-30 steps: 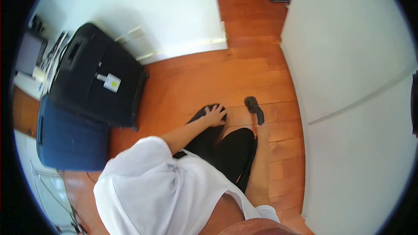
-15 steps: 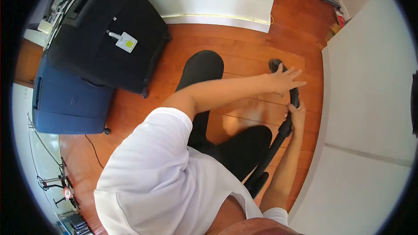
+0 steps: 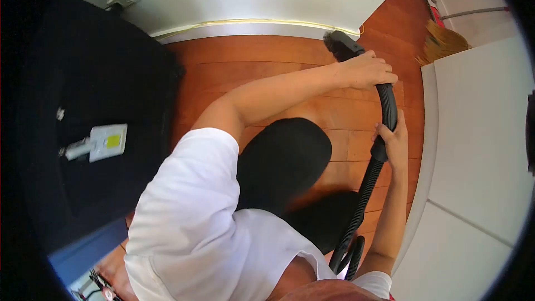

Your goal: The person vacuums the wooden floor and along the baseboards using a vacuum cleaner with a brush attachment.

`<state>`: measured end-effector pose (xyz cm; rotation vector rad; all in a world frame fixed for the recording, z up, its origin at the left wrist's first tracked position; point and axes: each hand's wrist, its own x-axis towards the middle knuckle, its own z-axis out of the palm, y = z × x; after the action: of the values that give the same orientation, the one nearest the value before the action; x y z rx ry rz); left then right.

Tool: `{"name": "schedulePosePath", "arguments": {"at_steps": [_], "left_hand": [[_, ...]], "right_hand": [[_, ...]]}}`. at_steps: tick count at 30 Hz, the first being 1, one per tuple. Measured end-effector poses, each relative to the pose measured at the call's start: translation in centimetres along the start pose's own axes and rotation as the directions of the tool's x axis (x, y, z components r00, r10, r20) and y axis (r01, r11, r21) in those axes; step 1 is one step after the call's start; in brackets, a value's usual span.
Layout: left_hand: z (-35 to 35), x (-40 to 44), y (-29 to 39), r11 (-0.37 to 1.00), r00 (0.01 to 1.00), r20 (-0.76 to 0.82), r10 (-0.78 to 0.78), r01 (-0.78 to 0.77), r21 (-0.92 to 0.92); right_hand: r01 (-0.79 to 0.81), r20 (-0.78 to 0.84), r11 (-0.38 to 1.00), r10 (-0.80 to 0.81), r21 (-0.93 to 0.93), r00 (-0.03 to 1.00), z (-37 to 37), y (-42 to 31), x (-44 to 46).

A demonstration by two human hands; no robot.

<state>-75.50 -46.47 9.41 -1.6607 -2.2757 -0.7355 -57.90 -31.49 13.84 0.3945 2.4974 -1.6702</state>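
Observation:
Both of my hands are on a black vacuum cleaner hose (image 3: 385, 103) with a curved rigid handle end. My left hand (image 3: 368, 71) reaches across from the left and wraps round the curved tube just behind the bristled brush head (image 3: 343, 45). Lower down, my right hand (image 3: 394, 140) grips the handle near the joint with the ribbed section, thumb on the near side. The brush points at the foot of the wall, close to the white baseboard (image 3: 262, 28); whether its bristles touch the floor I cannot tell. The ribbed hose runs down past my bent knee.
At left stands a large black suitcase (image 3: 111, 195) with a white tag (image 3: 108, 142), a blue suitcase (image 3: 92, 251) below it. A white cabinet (image 3: 479, 134) lines the right side. A straw broom (image 3: 446, 43) lies beyond its corner. A yellow cable (image 3: 251, 21) runs along the baseboard.
My left hand was spread over the tube and is now closed round it. The brush end has moved up toward the wall with both hands. My view has shifted closer to the wall.

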Motion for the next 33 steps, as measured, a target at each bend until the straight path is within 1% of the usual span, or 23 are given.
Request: {"name": "schedulePosePath", "arguments": {"at_steps": [1, 2, 4, 7, 8, 10, 11, 12, 13, 14, 15, 16, 17, 19, 20, 22, 23, 26, 27, 30, 32, 33], "left_hand": [[0.5, -0.9, -1.1, 1.0, 0.998, -0.068, 0.0, -0.001, -0.018], [0.7, -1.6, -2.1, 0.999, 0.991, -0.137, -0.007, 0.002, -0.035], [0.8, -2.3, -4.0, 0.996, 0.984, -0.163, -0.071, 0.06, -0.072], [0.3, -3.8, -7.2, 0.983, 0.968, -0.194, -0.157, 0.134, -0.126], [0.0, -4.3, -8.4, 0.978, 0.963, -0.202, -0.179, 0.153, -0.141], [-0.8, -5.9, -10.6, 0.962, 0.959, -0.135, -0.251, 0.232, -0.142], [-1.1, -6.8, -11.4, 0.95, 0.952, -0.099, -0.289, 0.272, -0.153], [-1.3, -7.8, -12.2, 0.936, 0.944, -0.058, -0.325, 0.313, -0.162], [-1.2, -9.1, -12.7, 0.925, 0.94, -0.054, -0.336, 0.319, -0.205], [-1.0, -10.0, -13.1, 0.924, 0.933, -0.076, -0.353, 0.335, -0.186], [-1.3, -10.8, -13.0, 0.922, 0.925, -0.099, -0.368, 0.349, -0.165], [-1.6, -11.7, -12.4, 0.919, 0.917, -0.117, -0.382, 0.364, -0.15], [-2.2, -12.9, -12.3, 0.909, 0.907, -0.127, -0.402, 0.378, -0.175], [-2.6, -14.5, -12.9, 0.896, 0.89, -0.129, -0.438, 0.421, -0.14], [-2.6, -14.7, -13.0, 0.889, 0.881, -0.129, -0.455, 0.441, -0.121], [-2.2, -14.1, -12.9, 0.898, 0.898, -0.104, -0.428, 0.41, -0.157], [-1.9, -13.3, -12.6, 0.902, 0.905, -0.093, -0.415, 0.395, -0.175], [-0.4, -10.7, -12.3, 0.892, 0.91, -0.008, -0.416, 0.406, -0.197], [-0.7, -10.8, -12.3, 0.891, 0.907, -0.006, -0.421, 0.413, -0.187], [-1.8, -14.7, -13.5, 0.894, 0.882, -0.15, -0.447, 0.435, -0.108], [-3.6, -18.7, -14.5, 0.857, 0.834, -0.2, -0.513, 0.512, -0.062], [-5.0, -20.7, -14.7, 0.841, 0.819, -0.2, -0.538, 0.538, -0.058]], "right_hand": [[-0.001, -0.041, 1.0, 0.002, 0.019, 0.999, 1.9, -0.7, 0.5], [-0.017, -0.062, 1.0, 0.016, -0.011, 0.998, 3.0, -1.4, 1.1], [-0.036, -0.09, 0.998, 0.031, -0.058, 0.995, 5.3, -3.0, 2.4], [-0.107, -0.094, 0.993, 0.102, -0.048, 0.99, 8.3, -6.0, 4.6], [-0.09, -0.076, 0.995, 0.086, -0.049, 0.993, 9.3, -6.0, 5.9], [-0.052, -0.039, 0.998, 0.05, -0.046, 0.998, 11.2, -5.4, 8.6], [-0.085, -0.021, 0.993, 0.084, -0.087, 0.996, 12.0, -5.7, 9.4], [-0.069, 0.003, 0.994, 0.07, -0.086, 0.998, 12.7, -5.6, 9.7], [-0.063, 0.027, 0.994, 0.066, -0.086, 0.997, 13.4, -5.3, 9.8], [-0.048, 0.051, 0.996, 0.052, -0.079, 0.997, 14.3, -5.1, 10.1], [-0.093, 0.066, 0.995, 0.095, -0.028, 0.993, 15.1, -5.8, 9.6], [-0.08, 0.086, 0.997, 0.081, -0.018, 0.993, 15.6, -5.5, 9.8], [-0.068, 0.108, 0.998, 0.068, -0.01, 0.992, 16.3, -5.0, 10.1], [-0.052, 0.147, 0.999, 0.053, -0.009, 0.988, 17.9, -5.4, 10.5], [-0.062, 0.139, 0.998, 0.062, -0.003, 0.988, 17.8, -5.4, 10.6], [-0.083, 0.119, 0.997, 0.082, 0.004, 0.989, 17.5, -5.5, 10.2], [-0.138, 0.097, 0.99, 0.138, -0.003, 0.986, 17.0, -6.0, 9.7], [-0.158, 0.053, 0.987, 0.157, 0.012, 0.986, 15.3, -4.8, 9.8], [-0.177, 0.072, 0.984, 0.177, -0.004, 0.982, 15.2, -5.1, 9.9], [-0.098, 0.139, 0.994, 0.091, 0.04, 0.986, 17.9, -5.4, 10.8], [-0.048, 0.242, 0.999, 0.043, 0.016, 0.969, 20.7, -5.5, 12.1], [-0.037, 0.263, 0.999, 0.044, -0.032, 0.964, 22.4, -6.1, 12.5]]}}
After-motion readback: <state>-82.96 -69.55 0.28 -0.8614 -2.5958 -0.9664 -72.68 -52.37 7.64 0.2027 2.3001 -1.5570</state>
